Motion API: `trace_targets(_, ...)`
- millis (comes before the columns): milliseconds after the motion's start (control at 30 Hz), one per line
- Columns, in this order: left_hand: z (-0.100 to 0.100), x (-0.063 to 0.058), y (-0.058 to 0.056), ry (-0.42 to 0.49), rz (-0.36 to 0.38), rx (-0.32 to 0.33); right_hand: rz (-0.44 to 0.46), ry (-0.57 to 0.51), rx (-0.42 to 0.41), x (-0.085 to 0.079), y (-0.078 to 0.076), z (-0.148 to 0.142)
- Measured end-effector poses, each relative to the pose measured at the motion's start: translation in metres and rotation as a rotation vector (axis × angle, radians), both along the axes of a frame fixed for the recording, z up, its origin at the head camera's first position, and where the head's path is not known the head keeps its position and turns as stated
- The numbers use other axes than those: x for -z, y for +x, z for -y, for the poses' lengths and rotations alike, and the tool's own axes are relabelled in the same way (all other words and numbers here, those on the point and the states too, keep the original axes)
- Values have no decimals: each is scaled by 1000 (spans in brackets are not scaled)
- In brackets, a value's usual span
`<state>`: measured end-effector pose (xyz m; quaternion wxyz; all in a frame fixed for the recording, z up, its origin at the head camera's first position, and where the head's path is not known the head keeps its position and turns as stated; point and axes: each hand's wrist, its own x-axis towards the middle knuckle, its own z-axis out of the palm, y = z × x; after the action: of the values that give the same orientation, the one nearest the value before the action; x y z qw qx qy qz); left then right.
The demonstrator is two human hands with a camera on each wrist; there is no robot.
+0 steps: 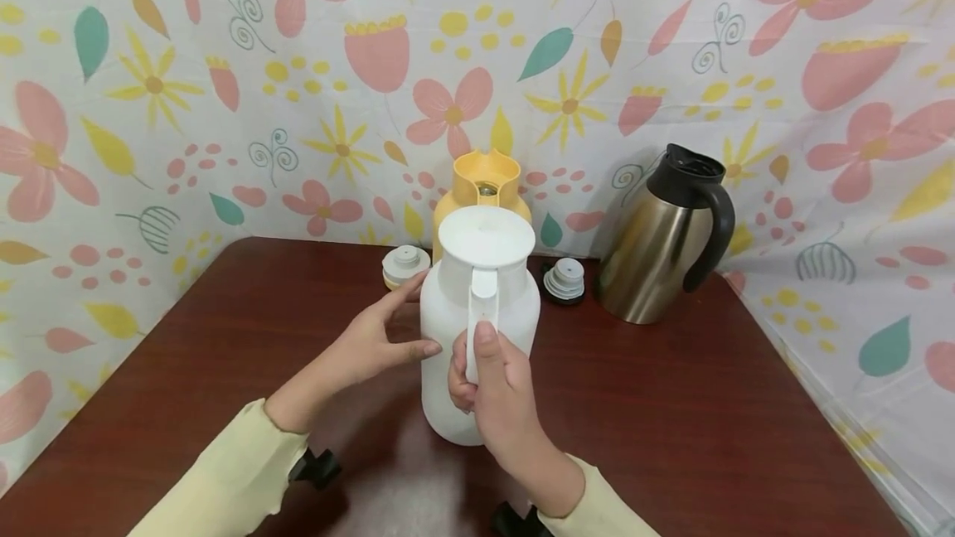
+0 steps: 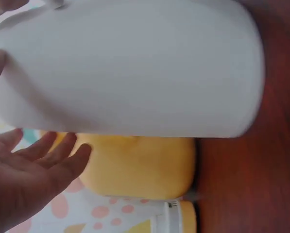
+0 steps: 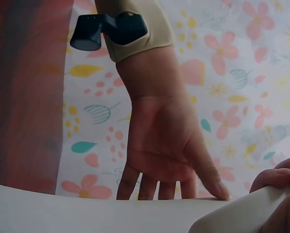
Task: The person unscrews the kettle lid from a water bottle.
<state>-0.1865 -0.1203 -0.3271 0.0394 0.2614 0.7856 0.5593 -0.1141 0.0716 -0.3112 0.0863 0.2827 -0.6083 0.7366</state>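
A white thermos jug point(image 1: 481, 305) with a round lid stands upright in the middle of the head view. My right hand point(image 1: 500, 392) grips its handle, fingers wrapped round and thumb along the outside. Beside the jug is my left hand point(image 1: 380, 334), fingers spread and mostly straight, its thumb tip at the jug's side. The right wrist view shows this left hand point(image 3: 164, 145) from the palm, its fingertips partly hidden by the jug. Whether the jug's base touches the table cannot be told.
Behind the white jug stands a yellow thermos jug point(image 1: 488, 181), its top uncovered. A white stopper point(image 1: 405, 263) lies to its left, another pale stopper point(image 1: 565, 278) on a black base to its right. Farther right is a gold metal jug point(image 1: 649, 247) with a black handle. A floral curtain point(image 1: 224, 106) backs the brown table point(image 1: 671, 421).
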Motion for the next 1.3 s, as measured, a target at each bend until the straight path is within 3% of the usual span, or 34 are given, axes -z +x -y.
trace_targets(167,1,-1,-3,18,25,25,-1,-1,6,1,1,-1)
trace_targets(300,7,-7,-6,28,-2,59,7,-7,0,1,1,0)
trace_targets(467,14,-29,-16,79,-83,168,19,-7,14,1,2,0)
trace_targets(667,6,-58,-30,90,-126,316,22,-6,23,1,3,0)
trace_targets(867,-12,-80,-46,74,-114,362,30,-16,5,1,2,1)
trace_targets(1000,-22,-91,-57,40,-150,410,34,-10,7,0,2,1)
trace_targets(1300,-36,-109,-69,-14,-155,509,45,-8,13,0,3,0)
